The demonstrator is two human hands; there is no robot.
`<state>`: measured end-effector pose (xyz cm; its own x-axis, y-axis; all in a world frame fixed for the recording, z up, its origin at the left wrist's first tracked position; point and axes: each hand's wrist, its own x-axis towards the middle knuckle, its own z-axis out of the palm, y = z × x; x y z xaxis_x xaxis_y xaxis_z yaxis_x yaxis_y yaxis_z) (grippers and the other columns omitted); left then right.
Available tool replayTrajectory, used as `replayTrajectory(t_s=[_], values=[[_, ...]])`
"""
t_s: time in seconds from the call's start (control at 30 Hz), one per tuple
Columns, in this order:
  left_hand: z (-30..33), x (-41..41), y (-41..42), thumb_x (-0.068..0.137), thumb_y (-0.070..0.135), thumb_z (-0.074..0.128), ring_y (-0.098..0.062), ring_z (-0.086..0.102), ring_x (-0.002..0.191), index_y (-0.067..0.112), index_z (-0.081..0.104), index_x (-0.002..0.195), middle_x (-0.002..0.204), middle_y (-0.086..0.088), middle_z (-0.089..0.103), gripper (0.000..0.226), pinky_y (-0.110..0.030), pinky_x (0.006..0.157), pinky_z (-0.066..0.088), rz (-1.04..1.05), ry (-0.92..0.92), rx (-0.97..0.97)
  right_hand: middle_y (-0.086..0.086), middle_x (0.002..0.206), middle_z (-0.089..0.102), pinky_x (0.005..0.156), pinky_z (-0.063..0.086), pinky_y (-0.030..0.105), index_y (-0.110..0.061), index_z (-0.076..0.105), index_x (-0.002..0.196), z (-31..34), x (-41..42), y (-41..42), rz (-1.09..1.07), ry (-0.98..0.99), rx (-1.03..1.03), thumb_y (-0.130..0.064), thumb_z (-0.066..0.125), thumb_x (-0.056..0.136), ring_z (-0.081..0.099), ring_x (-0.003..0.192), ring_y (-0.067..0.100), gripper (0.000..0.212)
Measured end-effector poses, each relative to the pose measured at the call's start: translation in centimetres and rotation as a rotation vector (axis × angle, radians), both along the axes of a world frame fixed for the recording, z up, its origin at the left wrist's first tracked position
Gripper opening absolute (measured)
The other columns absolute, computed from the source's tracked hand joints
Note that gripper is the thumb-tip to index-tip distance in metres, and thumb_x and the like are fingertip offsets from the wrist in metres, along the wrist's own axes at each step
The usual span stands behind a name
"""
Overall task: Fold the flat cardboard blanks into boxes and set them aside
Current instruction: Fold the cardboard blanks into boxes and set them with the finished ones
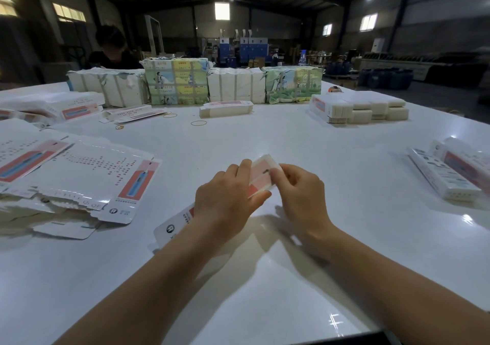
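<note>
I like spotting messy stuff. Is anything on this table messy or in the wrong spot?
A little. Loose rubber bands lie scattered on the white table, apart from any bundle. The flat blanks on the left are fanned out unevenly, not squared up. Nothing looks spilled or torn.

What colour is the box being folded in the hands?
White with a salmon-red printed panel, seen on the box in the head view.

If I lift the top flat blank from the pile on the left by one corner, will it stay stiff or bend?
The top flat blank is a wide, thin printed sheet with cut flaps, so it would probably sag and hinge at its creases. It looks light. Its surface looks glossy, so it may slide off the pile of blanks or across the smooth white table.
</note>
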<state>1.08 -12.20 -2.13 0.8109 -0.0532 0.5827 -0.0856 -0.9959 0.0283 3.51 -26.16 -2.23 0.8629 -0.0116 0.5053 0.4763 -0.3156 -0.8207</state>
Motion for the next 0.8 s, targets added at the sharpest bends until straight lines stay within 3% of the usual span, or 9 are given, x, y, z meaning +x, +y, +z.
replayTrajectory(t_s=[0.1, 0.2, 0.27, 0.57, 0.67, 0.73, 0.8], values=[[-0.1, -0.1, -0.2, 0.088, 0.066, 0.031, -0.018, 0.056, 0.092, 0.022, 0.028, 0.138, 0.112, 0.003, 0.054, 0.066, -0.029, 0.06, 0.034, 0.024, -0.009, 0.01, -0.008, 0.062, 0.062, 0.052, 0.037, 0.013, -0.015, 0.069, 0.08, -0.1, -0.4, 0.2, 0.0, -0.076, -0.059, -0.019, 0.051, 0.097, 0.054, 0.059, 0.007, 0.025], [-0.1, -0.3, -0.7, 0.089, 0.065, 0.03, -0.019, 0.056, 0.092, 0.022, 0.027, 0.138, 0.111, 0.003, 0.053, 0.066, -0.029, 0.058, 0.033, 0.057, -0.026, 0.04, 0.004, 0.068, 0.067, 0.058, 0.044, 0.031, -0.011, 0.071, 0.085, -0.3, -0.5, 0.2, -0.003, -0.099, -0.085, -0.017, 0.048, 0.099, 0.058, 0.064, 0.021, 0.027], [0.0, -0.4, -0.6, 0.089, 0.065, 0.03, -0.018, 0.056, 0.092, 0.022, 0.027, 0.138, 0.111, 0.003, 0.053, 0.065, -0.029, 0.059, 0.034, 0.048, -0.021, 0.03, 0.006, 0.07, 0.068, 0.061, 0.045, 0.036, -0.01, 0.072, 0.086, -0.2, -0.5, 0.2, 0.008, -0.092, -0.06, -0.017, 0.048, 0.099, 0.058, 0.065, 0.024, 0.027], [0.5, -0.3, 1.0, 0.087, 0.068, 0.031, -0.02, 0.061, 0.09, 0.02, 0.027, 0.14, 0.116, 0.002, 0.055, 0.072, -0.032, 0.067, 0.051, 0.002, -0.018, 0.12, 0.002, 0.072, 0.068, 0.063, 0.044, 0.033, -0.019, 0.073, 0.091, -0.2, -0.6, 0.4, 0.109, -0.025, -0.039, -0.017, 0.047, 0.097, 0.056, 0.067, 0.022, 0.027], [0.7, -0.4, 1.5, 0.085, 0.07, 0.031, -0.021, 0.062, 0.088, 0.02, 0.028, 0.141, 0.115, 0.001, 0.056, 0.075, -0.031, 0.064, 0.049, -0.009, -0.006, 0.159, 0.001, 0.077, 0.071, 0.067, 0.048, 0.034, -0.018, 0.074, 0.095, -0.1, -0.6, 0.4, 0.114, -0.009, -0.07, -0.016, 0.049, 0.096, 0.059, 0.07, 0.021, 0.025], [0.9, -0.2, 2.1, 0.084, 0.071, 0.032, -0.022, 0.062, 0.087, 0.021, 0.029, 0.139, 0.113, 0.001, 0.056, 0.074, -0.031, 0.062, 0.045, -0.01, 0.034, 0.17, 0.005, 0.084, 0.071, 0.072, 0.049, 0.036, -0.013, 0.072, 0.098, -0.2, -0.2, 0.4, 0.127, 0.035, -0.129, -0.016, 0.05, 0.095, 0.06, 0.076, 0.023, 0.022], [1.1, -0.2, 2.5, 0.083, 0.072, 0.035, -0.022, 0.061, 0.089, 0.022, 0.029, 0.138, 0.114, 0.002, 0.056, 0.074, -0.032, 0.066, 0.047, -0.029, 0.099, 0.194, 0.002, 0.112, 0.068, 0.087, 0.049, 0.031, -0.015, 0.064, 0.119, -0.2, 0.1, 0.3, 0.151, 0.063, -0.184, -0.015, 0.054, 0.093, 0.061, 0.097, 0.017, 0.028]])
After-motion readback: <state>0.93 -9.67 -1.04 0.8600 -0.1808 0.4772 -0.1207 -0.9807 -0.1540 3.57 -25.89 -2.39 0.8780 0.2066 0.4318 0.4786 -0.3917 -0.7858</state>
